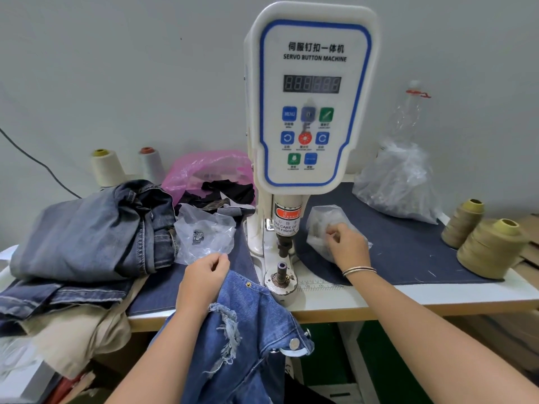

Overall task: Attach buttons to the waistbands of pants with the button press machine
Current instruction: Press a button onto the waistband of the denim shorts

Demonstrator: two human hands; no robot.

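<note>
A white servo button machine [312, 97] stands at the table's middle, its punch [284, 246] above the lower die [281, 272]. Ripped blue jeans [248, 325] hang over the front edge just left of the die, with a silver button [294, 343] on the waistband. My left hand [204, 282] grips the jeans' upper edge. My right hand [345, 246] reaches into a small clear plastic bag [320, 225] right of the punch, fingers pinched; what they hold is hidden. Another clear bag [204, 234] with dark metal pieces lies left of the machine.
A pile of folded jeans [87, 237] fills the left of the table. A pink bag [204, 170] and black fabric lie behind it. Thread cones [490, 249] stand at the right, two more [106, 167] at the back left. A large clear bag [396, 182] sits back right.
</note>
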